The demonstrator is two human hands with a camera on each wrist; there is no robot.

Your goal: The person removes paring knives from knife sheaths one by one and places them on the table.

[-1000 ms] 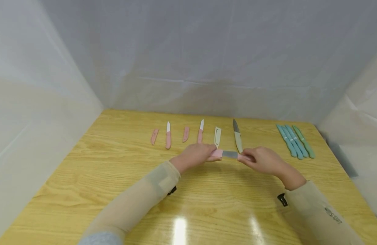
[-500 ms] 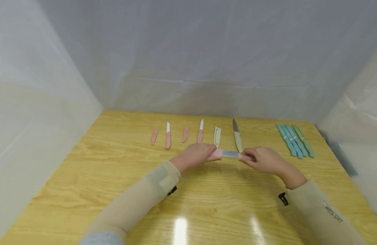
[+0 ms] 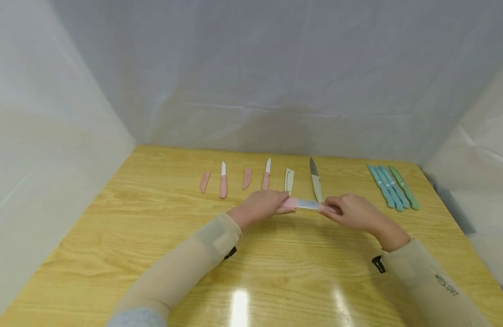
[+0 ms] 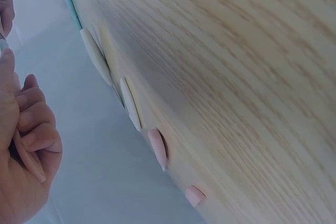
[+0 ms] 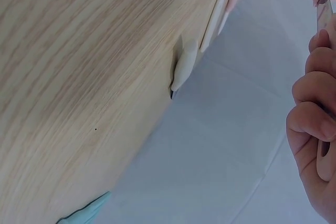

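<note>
Both hands hold one pink knife [image 3: 307, 205] level just above the wooden table [image 3: 153, 254]. A short stretch of grey blade shows between them. My left hand [image 3: 264, 205] grips the pink piece at the knife's left end. My right hand [image 3: 344, 210] grips the pink piece at its right end. I cannot tell which piece is the handle and which the sheath. In the right wrist view, the curled fingers [image 5: 310, 124] close round a pink part [image 5: 325, 163], with the blade [image 5: 324, 4] above. The left wrist view shows my curled left hand [image 4: 23, 150].
Behind the hands lies a row: pink sheath [image 3: 204, 181], pink knife [image 3: 223, 186], pink sheath [image 3: 246, 178], pink knife [image 3: 266, 180], cream sheath [image 3: 289, 180], cream-handled knife [image 3: 316, 186]. Sheathed teal knives [image 3: 384, 187] and a green one [image 3: 403, 187] lie far right. White sheeting walls three sides.
</note>
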